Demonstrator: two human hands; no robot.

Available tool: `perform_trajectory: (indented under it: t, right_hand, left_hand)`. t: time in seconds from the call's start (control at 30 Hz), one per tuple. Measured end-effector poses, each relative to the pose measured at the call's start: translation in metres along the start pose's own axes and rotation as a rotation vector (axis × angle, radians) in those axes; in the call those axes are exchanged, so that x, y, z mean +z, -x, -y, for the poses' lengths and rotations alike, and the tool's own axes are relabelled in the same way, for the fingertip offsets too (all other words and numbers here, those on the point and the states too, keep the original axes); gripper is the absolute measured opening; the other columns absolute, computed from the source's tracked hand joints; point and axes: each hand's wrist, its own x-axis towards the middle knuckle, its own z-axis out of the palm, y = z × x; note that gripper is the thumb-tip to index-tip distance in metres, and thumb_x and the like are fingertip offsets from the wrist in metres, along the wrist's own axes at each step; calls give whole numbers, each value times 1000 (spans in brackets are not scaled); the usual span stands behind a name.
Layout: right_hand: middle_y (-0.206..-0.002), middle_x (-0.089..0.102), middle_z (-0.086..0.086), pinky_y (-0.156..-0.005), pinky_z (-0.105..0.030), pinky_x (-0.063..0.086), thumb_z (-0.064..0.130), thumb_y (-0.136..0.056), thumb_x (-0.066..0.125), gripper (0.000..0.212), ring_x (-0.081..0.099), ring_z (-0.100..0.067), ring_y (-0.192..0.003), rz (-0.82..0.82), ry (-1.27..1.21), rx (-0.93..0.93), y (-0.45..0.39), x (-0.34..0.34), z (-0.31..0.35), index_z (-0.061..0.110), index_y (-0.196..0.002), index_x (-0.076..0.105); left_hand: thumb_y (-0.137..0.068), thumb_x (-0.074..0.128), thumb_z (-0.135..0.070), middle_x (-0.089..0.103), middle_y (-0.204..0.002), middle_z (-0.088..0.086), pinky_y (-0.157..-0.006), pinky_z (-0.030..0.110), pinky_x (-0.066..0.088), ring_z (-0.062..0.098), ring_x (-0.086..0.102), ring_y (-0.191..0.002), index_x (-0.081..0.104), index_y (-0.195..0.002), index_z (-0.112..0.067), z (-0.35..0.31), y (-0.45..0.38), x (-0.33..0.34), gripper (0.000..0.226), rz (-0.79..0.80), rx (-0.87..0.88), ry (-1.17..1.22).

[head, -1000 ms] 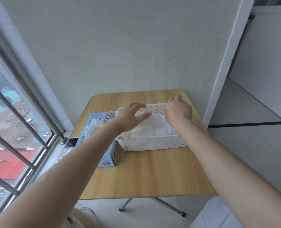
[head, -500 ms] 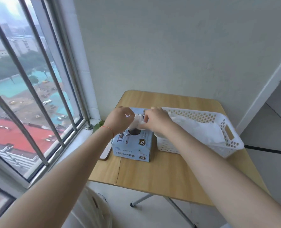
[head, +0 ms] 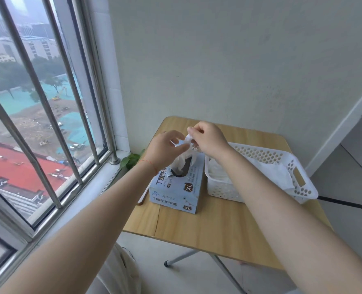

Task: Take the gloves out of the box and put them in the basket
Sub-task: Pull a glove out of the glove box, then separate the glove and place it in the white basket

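— Hands first: where, and gripping what?
— Both raised above the box (head: 176, 185). Left hand (head: 165, 148) with thumb and fingertips pinched on one end of a white glove (head: 184, 158); right hand (head: 210, 140) pinched on the other end, fingers curled tight. Each grip closed on the glove, nothing else held.
— And the glove itself?
— Half out. Upper part stretched between the two hands, lower part trailing down into the dark oval slot on top of the box. Not yet clear of it.
— Box position?
— Flat on the wooden tabletop (head: 218, 225), pale blue, marked XL, near the left edge.
— Basket?
— White perforated basket (head: 303, 187), just right of the box, nearly touching it. Already loaded with white gloves (head: 269, 170), heaped loosely inside; right forearm crossing over the near corner.
— Anything else around?
— Barred window (head: 48, 124) on the left, green leaves (head: 131, 160) poking up between sill and tabletop, plain wall (head: 239, 60) behind. Thin red string round the left wrist.
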Motion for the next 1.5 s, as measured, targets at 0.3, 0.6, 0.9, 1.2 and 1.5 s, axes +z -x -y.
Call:
perform_trajectory:
  t: [0.3,0.6,0.9,1.2,1.5]
  right_hand:
    - [-111,63,3,-83,-30,49,22,-91,53,25,60,-14,-101,120,41,77,8,5,-18,17,-115,58]
    - [-103,65,1,-78,-32,52,35,-94,56,26,62,-19,-94,-10,-56,52,3,21,-18,20,-114,64]
    - [-63,64,-5,-70,-41,56,24,-82,71,27,61,-21,-59,-173,-143,110,-14,5,-14,-3,-77,66]
    - [-79,66,-9,-66,-31,50,39,-86,68,39,64,-23,-74,-262,-219,88,-18,-18,4,1,-83,63]
    - [-78,63,-5,-74,-40,56,35,-93,56,29,66,-28,-76,-141,-328,206,-12,-10,-2,6,-89,63]
  left_hand:
    - [-87,69,-19,63,-68,-6,-55,15,40,7,53,-61,71,-81,-12,-19,-17,-3,10,-101,-194,285]
    - [-87,69,-19,68,-85,2,-69,22,46,13,59,-80,75,-84,-15,-30,-14,-10,8,-19,-268,538]
    - [-71,85,-33,43,-126,-4,-84,27,42,15,47,-108,26,-148,-23,-2,11,5,98,219,-135,-26]
    - [-60,91,-43,54,-128,-11,-91,24,48,8,55,-114,38,-143,-33,2,12,7,98,87,-48,272]
    - [-75,74,-38,69,-83,8,-72,35,52,15,61,-73,69,-85,-14,0,-7,-20,26,-4,-111,126]
